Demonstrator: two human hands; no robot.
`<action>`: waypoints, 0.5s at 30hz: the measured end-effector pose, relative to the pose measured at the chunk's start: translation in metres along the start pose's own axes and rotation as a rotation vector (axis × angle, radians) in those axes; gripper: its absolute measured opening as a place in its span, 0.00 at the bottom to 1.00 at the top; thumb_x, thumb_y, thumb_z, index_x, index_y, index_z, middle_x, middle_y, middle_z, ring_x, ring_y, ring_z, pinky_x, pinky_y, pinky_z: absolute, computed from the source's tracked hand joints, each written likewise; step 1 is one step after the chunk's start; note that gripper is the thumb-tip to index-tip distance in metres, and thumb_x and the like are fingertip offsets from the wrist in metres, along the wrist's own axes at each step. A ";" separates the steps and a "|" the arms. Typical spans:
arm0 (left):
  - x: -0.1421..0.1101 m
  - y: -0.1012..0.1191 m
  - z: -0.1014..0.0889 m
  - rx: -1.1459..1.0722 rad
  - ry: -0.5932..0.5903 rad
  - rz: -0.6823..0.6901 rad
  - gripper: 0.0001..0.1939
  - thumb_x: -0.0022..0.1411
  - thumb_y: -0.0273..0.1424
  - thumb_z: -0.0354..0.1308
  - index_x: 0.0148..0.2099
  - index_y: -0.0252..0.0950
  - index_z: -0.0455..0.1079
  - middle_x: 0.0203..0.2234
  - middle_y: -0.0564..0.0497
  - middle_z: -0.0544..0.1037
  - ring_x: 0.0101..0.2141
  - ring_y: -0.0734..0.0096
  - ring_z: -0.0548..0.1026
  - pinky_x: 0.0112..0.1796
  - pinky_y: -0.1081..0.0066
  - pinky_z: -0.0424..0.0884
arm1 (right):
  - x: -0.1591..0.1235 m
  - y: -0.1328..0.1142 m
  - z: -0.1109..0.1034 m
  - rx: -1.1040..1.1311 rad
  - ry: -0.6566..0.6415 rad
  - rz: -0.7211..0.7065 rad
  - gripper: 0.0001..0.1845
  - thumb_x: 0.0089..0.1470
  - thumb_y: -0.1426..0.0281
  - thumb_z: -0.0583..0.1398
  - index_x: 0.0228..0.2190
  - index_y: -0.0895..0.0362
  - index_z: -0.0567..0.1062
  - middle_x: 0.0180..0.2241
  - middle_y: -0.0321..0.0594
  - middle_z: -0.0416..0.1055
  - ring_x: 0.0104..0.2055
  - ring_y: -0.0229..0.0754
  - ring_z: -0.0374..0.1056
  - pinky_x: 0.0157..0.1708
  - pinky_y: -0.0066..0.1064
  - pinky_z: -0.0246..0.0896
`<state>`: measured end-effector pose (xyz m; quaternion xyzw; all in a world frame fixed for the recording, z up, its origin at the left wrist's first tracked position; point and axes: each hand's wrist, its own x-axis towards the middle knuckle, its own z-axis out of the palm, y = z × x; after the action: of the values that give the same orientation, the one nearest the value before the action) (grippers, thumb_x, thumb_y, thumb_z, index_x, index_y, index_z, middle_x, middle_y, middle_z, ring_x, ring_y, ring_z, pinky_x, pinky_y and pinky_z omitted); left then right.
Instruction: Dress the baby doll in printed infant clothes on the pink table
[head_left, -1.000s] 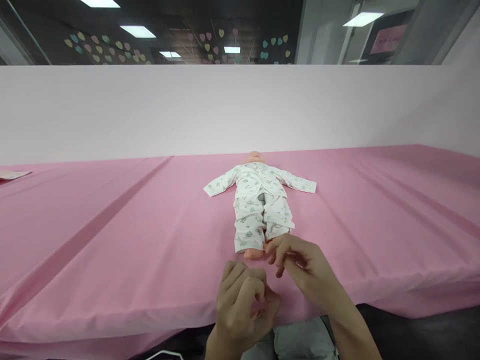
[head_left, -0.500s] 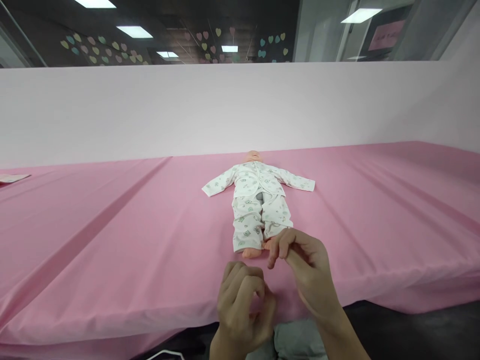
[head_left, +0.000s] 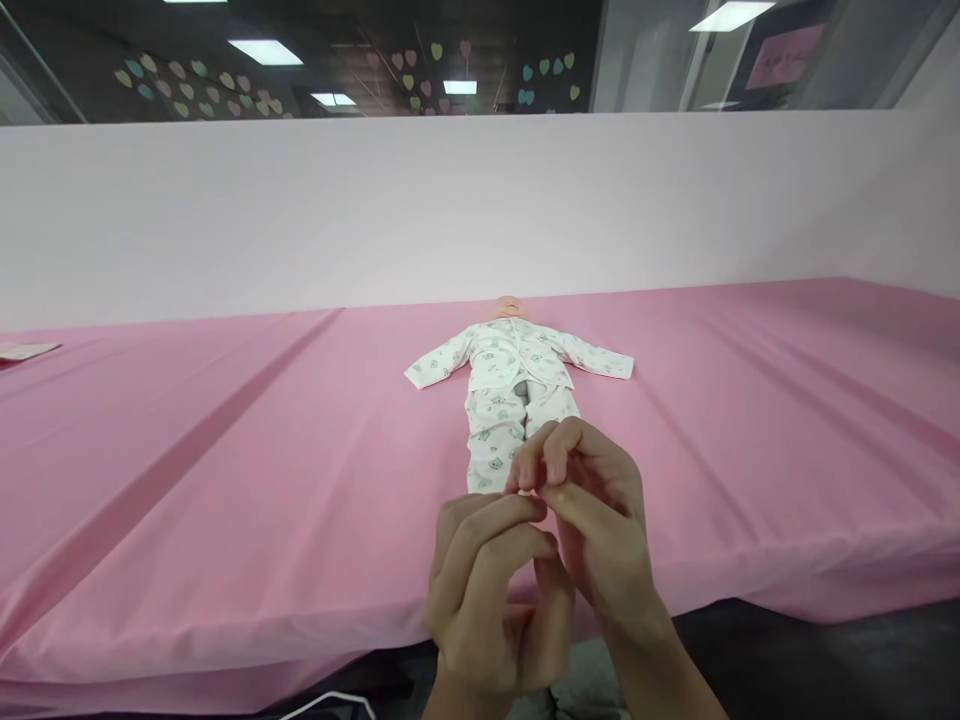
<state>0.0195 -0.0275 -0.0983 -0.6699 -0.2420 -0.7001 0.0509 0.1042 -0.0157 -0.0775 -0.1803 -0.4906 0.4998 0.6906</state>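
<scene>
A baby doll point(head_left: 517, 385) in white printed pyjamas lies face up on the pink tablecloth point(head_left: 225, 470), arms spread, feet towards me. My left hand point(head_left: 491, 595) and my right hand point(head_left: 592, 520) are raised together in front of the doll's legs and hide its feet. Both have their fingers curled and the fingertips meet in a pinch; whether anything is between them I cannot make out. Neither hand touches the doll.
A pale pink wall panel point(head_left: 480, 200) runs along the back of the table. A flat paper or card point(head_left: 22, 350) lies at the far left edge. The table's front edge drops to a dark floor; grey cloth point(head_left: 585, 690) shows below my hands.
Both hands have risen and come together, the right drawing back from the doll's feet to meet the left. The view has tilted slightly.
</scene>
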 end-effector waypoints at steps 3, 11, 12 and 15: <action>0.000 0.000 0.001 0.001 -0.007 0.001 0.09 0.47 0.11 0.52 0.29 0.28 0.65 0.28 0.48 0.72 0.32 0.71 0.71 0.30 0.68 0.68 | 0.000 0.000 -0.002 -0.038 0.025 -0.016 0.10 0.46 0.84 0.53 0.25 0.56 0.65 0.25 0.33 0.65 0.29 0.34 0.62 0.28 0.26 0.58; 0.002 0.000 0.003 -0.012 -0.003 -0.002 0.09 0.47 0.13 0.50 0.29 0.28 0.64 0.30 0.46 0.73 0.32 0.70 0.72 0.30 0.67 0.68 | -0.002 0.001 -0.003 -0.132 0.099 -0.054 0.08 0.53 0.79 0.57 0.27 0.55 0.64 0.31 0.33 0.69 0.29 0.33 0.66 0.28 0.26 0.65; 0.001 0.001 0.003 -0.008 -0.004 -0.004 0.09 0.47 0.13 0.50 0.30 0.29 0.64 0.30 0.46 0.73 0.32 0.70 0.71 0.30 0.67 0.68 | -0.002 0.001 -0.003 -0.147 0.109 -0.064 0.08 0.53 0.79 0.57 0.28 0.55 0.64 0.31 0.33 0.70 0.28 0.33 0.67 0.28 0.26 0.65; 0.001 0.002 0.003 0.012 -0.004 -0.003 0.09 0.48 0.13 0.50 0.30 0.29 0.64 0.30 0.46 0.73 0.32 0.70 0.72 0.30 0.67 0.68 | -0.002 -0.001 -0.001 -0.191 0.141 -0.073 0.08 0.53 0.78 0.58 0.28 0.55 0.64 0.31 0.34 0.71 0.28 0.32 0.67 0.27 0.25 0.66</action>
<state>0.0229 -0.0273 -0.0969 -0.6705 -0.2471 -0.6975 0.0535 0.1052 -0.0177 -0.0784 -0.2617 -0.4924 0.4114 0.7209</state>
